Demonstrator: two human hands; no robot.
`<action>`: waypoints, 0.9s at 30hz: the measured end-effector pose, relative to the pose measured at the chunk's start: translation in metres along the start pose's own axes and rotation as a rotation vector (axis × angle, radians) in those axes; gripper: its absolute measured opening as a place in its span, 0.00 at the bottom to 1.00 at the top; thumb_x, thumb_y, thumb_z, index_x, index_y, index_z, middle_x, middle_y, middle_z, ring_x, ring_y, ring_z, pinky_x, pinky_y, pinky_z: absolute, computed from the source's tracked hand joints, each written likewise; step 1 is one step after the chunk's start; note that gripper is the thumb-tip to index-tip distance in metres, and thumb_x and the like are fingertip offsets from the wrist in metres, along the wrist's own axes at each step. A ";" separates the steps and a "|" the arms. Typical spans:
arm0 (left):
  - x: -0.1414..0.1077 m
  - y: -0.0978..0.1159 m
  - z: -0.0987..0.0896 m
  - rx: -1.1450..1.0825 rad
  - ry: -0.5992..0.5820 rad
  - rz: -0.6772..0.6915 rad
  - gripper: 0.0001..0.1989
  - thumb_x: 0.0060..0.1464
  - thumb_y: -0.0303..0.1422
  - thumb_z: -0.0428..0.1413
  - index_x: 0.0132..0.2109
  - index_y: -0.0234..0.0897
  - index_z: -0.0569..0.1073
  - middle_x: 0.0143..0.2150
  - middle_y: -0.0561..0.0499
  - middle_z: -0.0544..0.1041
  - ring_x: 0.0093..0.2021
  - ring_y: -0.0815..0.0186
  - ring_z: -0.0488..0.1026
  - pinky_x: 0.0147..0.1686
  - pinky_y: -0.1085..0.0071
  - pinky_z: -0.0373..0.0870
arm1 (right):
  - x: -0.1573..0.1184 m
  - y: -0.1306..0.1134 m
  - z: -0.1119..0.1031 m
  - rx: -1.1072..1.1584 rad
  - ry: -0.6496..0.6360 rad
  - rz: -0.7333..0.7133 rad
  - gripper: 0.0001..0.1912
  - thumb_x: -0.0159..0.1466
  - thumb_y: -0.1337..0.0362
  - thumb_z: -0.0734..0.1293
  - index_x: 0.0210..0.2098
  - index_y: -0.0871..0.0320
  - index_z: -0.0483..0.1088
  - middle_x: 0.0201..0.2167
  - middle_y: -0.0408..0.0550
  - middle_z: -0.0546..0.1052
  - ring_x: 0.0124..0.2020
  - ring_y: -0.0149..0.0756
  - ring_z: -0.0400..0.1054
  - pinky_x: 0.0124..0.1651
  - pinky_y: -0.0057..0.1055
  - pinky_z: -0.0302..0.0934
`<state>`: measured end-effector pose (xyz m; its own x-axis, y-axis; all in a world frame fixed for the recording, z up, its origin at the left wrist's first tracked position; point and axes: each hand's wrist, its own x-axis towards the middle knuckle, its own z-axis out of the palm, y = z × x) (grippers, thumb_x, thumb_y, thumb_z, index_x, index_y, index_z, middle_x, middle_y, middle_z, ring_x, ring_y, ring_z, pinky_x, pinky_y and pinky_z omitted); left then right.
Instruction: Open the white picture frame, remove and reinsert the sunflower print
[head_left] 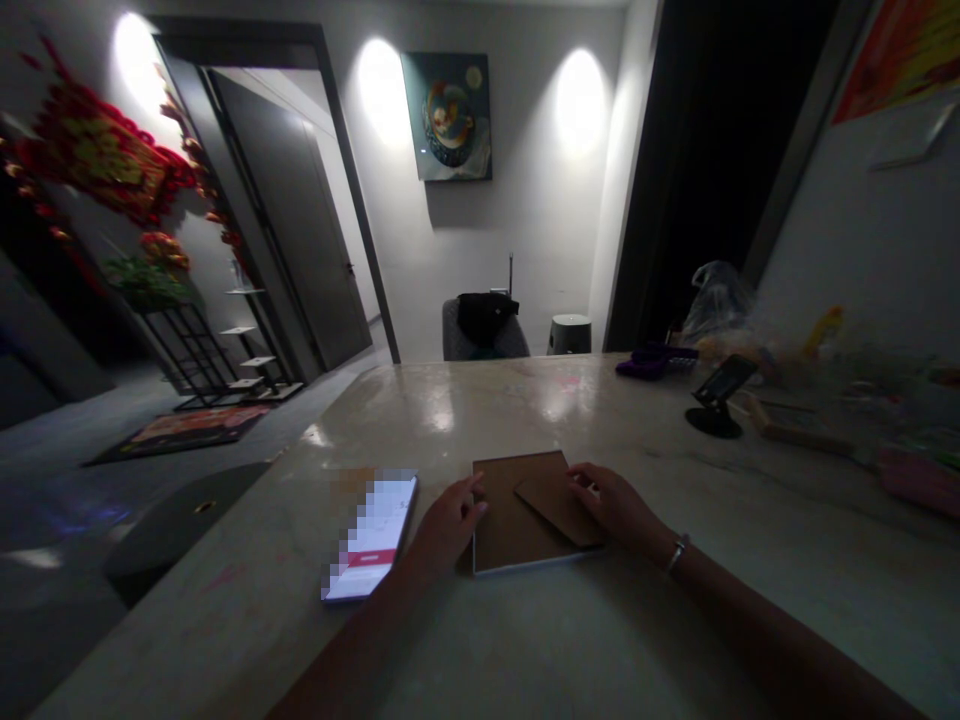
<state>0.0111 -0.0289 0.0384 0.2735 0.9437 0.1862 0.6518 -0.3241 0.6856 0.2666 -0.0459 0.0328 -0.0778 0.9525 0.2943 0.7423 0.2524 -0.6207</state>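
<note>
A brown, flat, squarish board or book with a pale edge lies on the table in front of me. On its right part rests a smaller brown piece with a slanted left edge. My right hand has its thumb and fingers pinched on the upper right edge of that piece. At the left edge of the board is my left hand, its fingers apart, thumb and fingertips at the board's edge with nothing held. A lit phone or tablet, partly pixelated, lies left of my left hand.
The pale glossy table extends away from me. A black stand, a wooden frame, a purple cloth and a pink item lie at the right. Beyond the table are a chair and a stool.
</note>
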 end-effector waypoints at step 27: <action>0.004 -0.015 0.012 0.474 0.093 0.305 0.42 0.49 0.18 0.45 0.61 0.47 0.28 0.32 0.54 0.69 0.28 0.72 0.65 0.28 0.75 0.64 | -0.006 0.009 0.021 -0.275 0.168 -0.422 0.39 0.56 0.76 0.54 0.61 0.58 0.27 0.31 0.51 0.67 0.27 0.36 0.61 0.30 0.32 0.61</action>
<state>0.0104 -0.0214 0.0206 0.4499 0.7974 0.4022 0.8051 -0.5571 0.2038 0.2599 -0.0457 0.0107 -0.3168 0.7316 0.6037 0.8181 0.5328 -0.2163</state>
